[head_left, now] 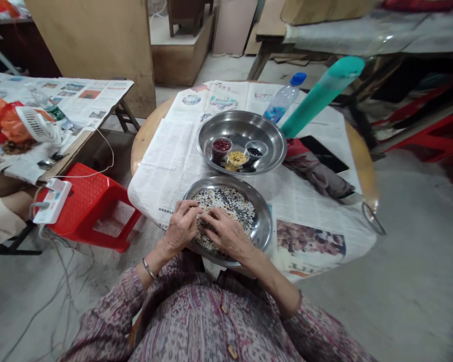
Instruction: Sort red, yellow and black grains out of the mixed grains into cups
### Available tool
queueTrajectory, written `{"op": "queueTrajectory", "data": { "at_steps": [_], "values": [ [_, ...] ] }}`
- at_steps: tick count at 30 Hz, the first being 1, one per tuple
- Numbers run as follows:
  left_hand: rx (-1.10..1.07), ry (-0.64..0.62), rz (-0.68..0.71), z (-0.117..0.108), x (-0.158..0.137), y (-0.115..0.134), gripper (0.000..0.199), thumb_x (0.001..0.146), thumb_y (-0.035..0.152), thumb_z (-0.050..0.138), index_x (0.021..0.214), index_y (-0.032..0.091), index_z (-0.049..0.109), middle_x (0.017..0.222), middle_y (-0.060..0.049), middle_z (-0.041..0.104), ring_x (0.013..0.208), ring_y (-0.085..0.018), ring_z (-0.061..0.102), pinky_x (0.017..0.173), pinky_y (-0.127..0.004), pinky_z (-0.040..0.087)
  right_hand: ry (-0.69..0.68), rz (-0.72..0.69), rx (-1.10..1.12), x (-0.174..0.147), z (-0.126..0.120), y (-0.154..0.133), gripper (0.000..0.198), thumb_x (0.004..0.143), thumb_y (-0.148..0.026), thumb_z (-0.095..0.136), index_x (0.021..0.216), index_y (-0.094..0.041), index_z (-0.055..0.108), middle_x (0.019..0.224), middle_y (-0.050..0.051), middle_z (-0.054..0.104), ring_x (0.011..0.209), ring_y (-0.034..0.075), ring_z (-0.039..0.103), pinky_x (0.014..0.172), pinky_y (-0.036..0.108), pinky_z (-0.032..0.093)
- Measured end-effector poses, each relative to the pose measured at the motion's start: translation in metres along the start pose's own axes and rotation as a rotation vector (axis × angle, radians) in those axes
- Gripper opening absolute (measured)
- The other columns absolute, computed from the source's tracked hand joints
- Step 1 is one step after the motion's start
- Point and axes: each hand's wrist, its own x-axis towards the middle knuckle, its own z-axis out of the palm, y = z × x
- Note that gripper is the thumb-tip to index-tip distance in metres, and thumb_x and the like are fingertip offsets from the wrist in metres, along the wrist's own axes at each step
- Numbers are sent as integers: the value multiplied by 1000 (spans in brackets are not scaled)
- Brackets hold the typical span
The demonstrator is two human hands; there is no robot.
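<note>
Grip unclear, curled left hand (183, 221) at left edge of steel tray (265, 226), curled right hand (228, 234) over tray's grains (239, 198), basin (245, 119) beyond tray

Pale and dark grains (238, 202) lie scattered across a steel dish (265, 226).

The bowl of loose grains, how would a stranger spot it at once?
Look for the round table spread with newspaper. The bowl of loose grains is the nearer of its two metal bowls, with the left hand and right hand over it. Mostly white grains lie scattered inside, whereas the far bowl holds small cups.
</note>
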Motion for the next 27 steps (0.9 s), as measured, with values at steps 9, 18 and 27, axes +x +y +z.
{"op": "queueTrajectory", "data": {
  "at_steps": [9, 18, 27],
  "values": [
    [-49, 82, -23, 1, 7, -23, 16, 89, 9, 55, 93, 20, 66, 117, -10, 62, 115, -23, 56, 104, -45, 45, 117, 231, -134, -26, -7, 46, 21, 95, -24, 51, 102, -24, 71, 98, 7, 69, 93, 22, 66, 78, 33, 53],
    [-130, 74, -65, 2, 6, -32, 17, 89, 12, 55, 98, 18, 68, 130, -12, 54, 126, -25, 50, 104, -43, 48, 202, 293, -60, 2, -44, 52, 23, 92, -28, 52, 94, -23, 74, 93, 5, 78, 84, 22, 71, 75, 32, 51],
    [-178, 28, -95, 5, 6, -36, 21, 89, 9, 53, 102, 19, 66, 140, -13, 47, 133, -26, 49, 108, -42, 48, 315, 339, -71, 128, -89, 82, 24, 89, -29, 56, 98, -24, 78, 100, 7, 78, 88, 23, 69, 79, 38, 50]
  ]
}}
